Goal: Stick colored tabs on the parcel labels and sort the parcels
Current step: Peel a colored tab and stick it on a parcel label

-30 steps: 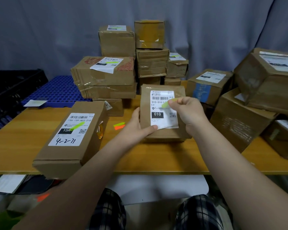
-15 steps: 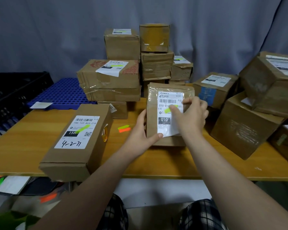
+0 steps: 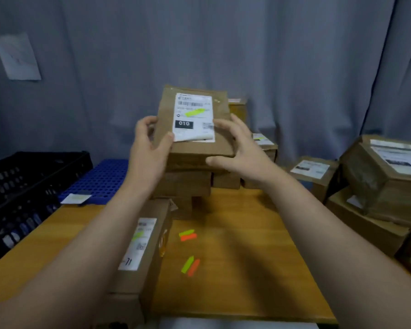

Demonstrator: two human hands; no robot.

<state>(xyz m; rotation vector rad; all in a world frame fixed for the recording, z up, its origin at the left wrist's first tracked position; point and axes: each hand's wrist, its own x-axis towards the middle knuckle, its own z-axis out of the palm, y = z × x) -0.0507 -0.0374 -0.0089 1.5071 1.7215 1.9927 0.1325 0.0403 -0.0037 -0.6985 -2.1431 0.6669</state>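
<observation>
- Two hands hold a flat brown parcel (image 3: 166, 110) up in front of the grey curtain (image 3: 282, 55), its face tilted toward the camera.
- The left hand (image 3: 150, 150) grips the parcel's left edge, fingers curled behind it and thumb pressed on the front at the lower left corner of the shipping label (image 3: 193, 131).
- The right hand (image 3: 237, 148) is spread, with nearly straight fingers against the parcel's right edge and the thumb stretched along its lower front edge.
- A green tab (image 3: 196, 112) lies slanted across the label, just above the black "010" block.
- The parcel sits over the stack of cartons (image 3: 183, 184) at the far side of the wooden table (image 3: 242, 269); whether it rests on the stack, I cannot tell.
- A long carton (image 3: 157, 264) lies on the table beside the left forearm, its own label also carrying a green tab.
- Two pairs of loose tabs (image 3: 188, 235), each green beside orange, lie on the table right of that carton.
- More labelled cartons (image 3: 384, 184) are piled at the right.
- A blue perforated board (image 3: 100, 179) and a black crate (image 3: 22, 186) stand at the left.
- A sheet of paper (image 3: 17, 58) hangs on the curtain.
</observation>
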